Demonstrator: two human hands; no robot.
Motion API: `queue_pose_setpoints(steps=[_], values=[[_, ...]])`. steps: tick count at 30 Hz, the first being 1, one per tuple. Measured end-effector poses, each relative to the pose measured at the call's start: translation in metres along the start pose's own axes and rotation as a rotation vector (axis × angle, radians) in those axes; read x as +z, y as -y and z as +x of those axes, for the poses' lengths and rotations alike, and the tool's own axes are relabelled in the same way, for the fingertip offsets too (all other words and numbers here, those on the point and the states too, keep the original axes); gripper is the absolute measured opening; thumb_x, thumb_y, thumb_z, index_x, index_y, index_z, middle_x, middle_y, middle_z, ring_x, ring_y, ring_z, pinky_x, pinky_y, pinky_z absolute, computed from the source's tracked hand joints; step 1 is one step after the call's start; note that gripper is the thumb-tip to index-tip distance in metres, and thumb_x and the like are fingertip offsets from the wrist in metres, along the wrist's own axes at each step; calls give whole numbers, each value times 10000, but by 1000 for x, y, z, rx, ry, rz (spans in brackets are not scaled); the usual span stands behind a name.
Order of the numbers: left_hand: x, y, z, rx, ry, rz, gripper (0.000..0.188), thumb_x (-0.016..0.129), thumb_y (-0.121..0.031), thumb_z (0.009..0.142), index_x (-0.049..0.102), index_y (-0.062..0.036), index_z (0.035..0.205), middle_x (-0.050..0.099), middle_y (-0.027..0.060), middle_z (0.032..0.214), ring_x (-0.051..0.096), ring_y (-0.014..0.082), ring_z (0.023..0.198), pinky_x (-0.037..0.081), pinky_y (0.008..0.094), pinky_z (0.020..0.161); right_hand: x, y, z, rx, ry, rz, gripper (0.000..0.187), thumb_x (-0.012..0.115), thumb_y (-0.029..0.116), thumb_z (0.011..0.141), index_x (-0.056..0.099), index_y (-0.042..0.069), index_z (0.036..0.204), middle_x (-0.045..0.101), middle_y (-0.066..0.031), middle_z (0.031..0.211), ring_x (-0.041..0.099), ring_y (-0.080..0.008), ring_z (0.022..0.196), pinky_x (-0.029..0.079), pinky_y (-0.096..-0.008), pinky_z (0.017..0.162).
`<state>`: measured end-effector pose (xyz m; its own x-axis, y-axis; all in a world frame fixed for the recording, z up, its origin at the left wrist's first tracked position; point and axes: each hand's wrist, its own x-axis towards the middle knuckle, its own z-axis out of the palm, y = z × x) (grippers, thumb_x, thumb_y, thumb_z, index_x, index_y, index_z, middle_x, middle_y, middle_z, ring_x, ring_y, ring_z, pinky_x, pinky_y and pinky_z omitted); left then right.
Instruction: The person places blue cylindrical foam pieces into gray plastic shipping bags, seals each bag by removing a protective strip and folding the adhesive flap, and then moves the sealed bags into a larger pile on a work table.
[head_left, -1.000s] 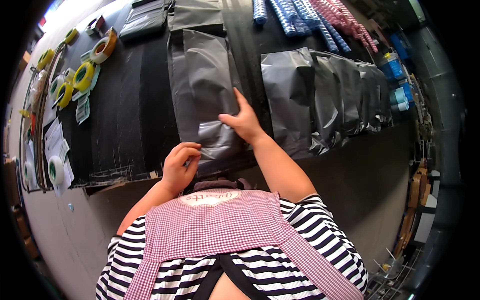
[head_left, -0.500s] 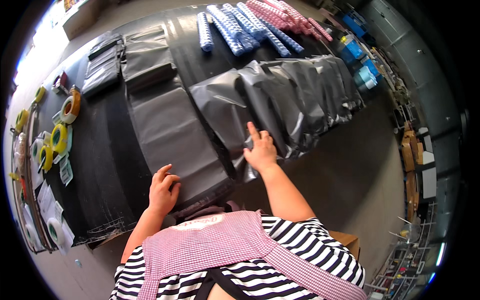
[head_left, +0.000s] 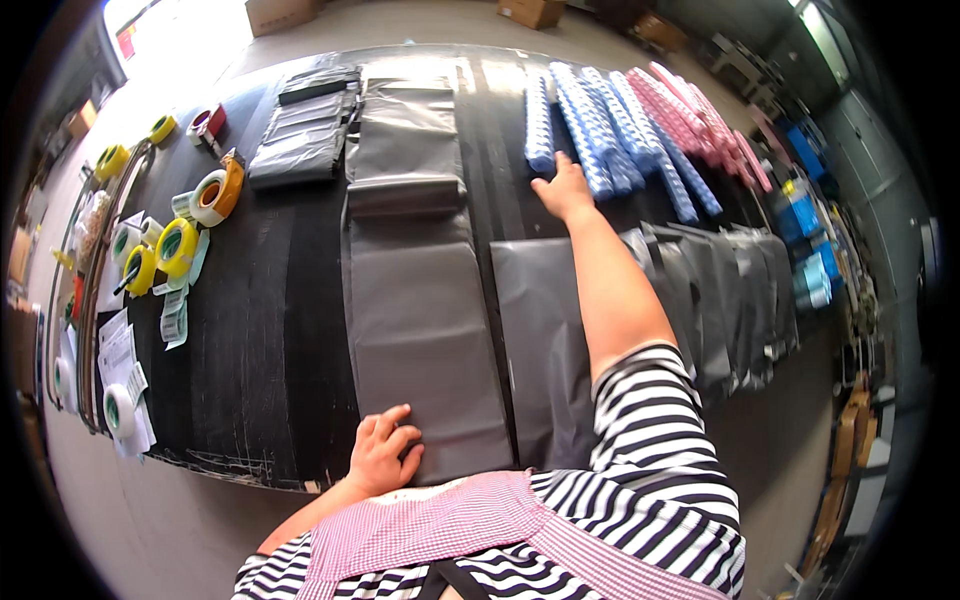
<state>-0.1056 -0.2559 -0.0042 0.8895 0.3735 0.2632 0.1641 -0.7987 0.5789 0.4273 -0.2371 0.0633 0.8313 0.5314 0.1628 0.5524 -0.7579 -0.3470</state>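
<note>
right grip (head_left: 566, 195), splayed, looks empty by the blue-white rolls (head_left: 579, 120) at one o'clock; contact unclear. left grip (head_left: 385, 452), half-curled, seems empty at the grey bag (head_left: 425, 330), six o'clock. rolls: likely light, firmish; clasp mid-length. bag: probably thin, slippery; pinch an edge.

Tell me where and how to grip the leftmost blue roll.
Grip the leftmost blue roll across its slim width at the near end, probably best coming from the person's side with the right hand, which is beside that end. The roll points toward the person, and a gap parts that end from the next blue roll.
</note>
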Motion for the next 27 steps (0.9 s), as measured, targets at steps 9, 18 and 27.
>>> queue_pose_setpoints(steps=[9,18,27], values=[[-1,8,-8,-14,65,48,239,799,-245,794,720,-142,995,628,86,1315,591,228,1040,459,371,921,107,-23,152,328,24,59,775,808,455,815,597,-110,1301,655,-295,1295,648,-396,1212,520,-414,1012],[4,9,-1,-11,25,-6,295,827,-213,727,712,-139,988,642,93,1287,599,250,1016,468,385,912,65,35,73,386,558,1842,334,755,241,842,629,79,1106,688,-55,919,675,-203,806,525,-378,627],[-30,4,0,301,317,25,647,792,-461,765,664,-131,1306,509,103,1500,496,313,1240,340,490,1066,-54,58,-279,-39,732,2272,881,685,500,923,358,-68,1511,432,-217,1545,598,-312,1241,531,-410,997]])
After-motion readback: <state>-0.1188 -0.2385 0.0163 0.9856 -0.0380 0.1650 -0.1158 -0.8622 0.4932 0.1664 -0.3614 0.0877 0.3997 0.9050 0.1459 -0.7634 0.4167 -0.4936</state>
